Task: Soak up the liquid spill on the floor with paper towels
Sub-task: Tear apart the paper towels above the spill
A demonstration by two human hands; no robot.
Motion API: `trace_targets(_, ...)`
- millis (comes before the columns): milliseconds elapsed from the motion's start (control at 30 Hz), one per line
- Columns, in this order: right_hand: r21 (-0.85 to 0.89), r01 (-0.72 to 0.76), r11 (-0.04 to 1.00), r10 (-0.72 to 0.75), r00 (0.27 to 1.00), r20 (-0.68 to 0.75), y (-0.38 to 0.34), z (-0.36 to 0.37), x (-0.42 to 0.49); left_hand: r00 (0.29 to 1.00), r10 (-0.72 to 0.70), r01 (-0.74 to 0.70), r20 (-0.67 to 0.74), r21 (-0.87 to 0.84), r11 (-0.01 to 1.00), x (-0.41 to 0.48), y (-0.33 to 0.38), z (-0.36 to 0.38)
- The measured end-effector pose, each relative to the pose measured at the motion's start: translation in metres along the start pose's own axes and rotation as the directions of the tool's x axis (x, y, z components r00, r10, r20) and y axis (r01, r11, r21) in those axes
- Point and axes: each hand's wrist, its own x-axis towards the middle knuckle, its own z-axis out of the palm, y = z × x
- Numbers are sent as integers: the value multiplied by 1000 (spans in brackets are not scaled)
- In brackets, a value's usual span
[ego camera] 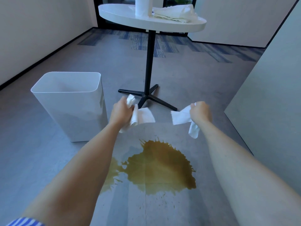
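beyond the spill (159, 167), held towels (180, 117), bin (70, 108), table base (147, 97)

Spill (161, 167): ochre-brown, darker at centre, paler yellow at the splattered left edge.
Floor (187, 79): plain grey.
Carpet (143, 41): blue-grey streaks.
Waste bin (70, 103): white.
Table top (146, 22): white, on a black post and base.
Left paper towel (144, 115), right paper towel (180, 117), paper towel roll (141, 5): plain white.
Sleeve (24, 221): blue and white stripes.
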Motion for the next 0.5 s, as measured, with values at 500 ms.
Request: trace_targets(500, 482, 9, 876, -224, 893, 391, -12, 12, -13, 762, -301, 367, 573, 1, 930, -18, 34, -10)
